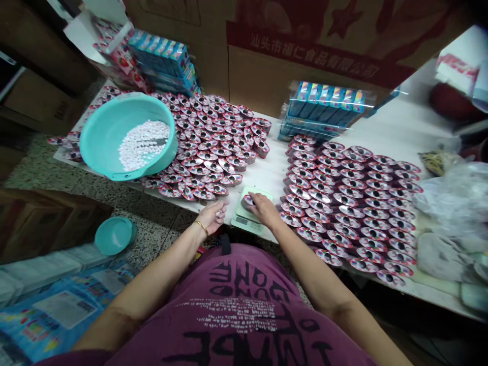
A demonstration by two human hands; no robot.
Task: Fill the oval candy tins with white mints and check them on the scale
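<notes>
My left hand (212,215) is cupped palm-up at the table's front edge, holding a few small white candies (220,213). My right hand (262,207) rests on a small oval tin (247,201) that sits on a pale green scale (249,216). Many oval red-and-silver tins (213,147) lie in rows to the left, and another batch of these tins (351,198) lies to the right. A teal basin (110,150) at the left holds a heap of the same white candies (143,145) with a scoop in it.
Blue boxed packs (324,109) stand behind the right batch; more blue packs (163,58) sit behind the basin. Cardboard cartons (305,46) form the back wall. Plastic bags (453,203) crowd the right end. A small teal bowl (114,235) lies on the floor.
</notes>
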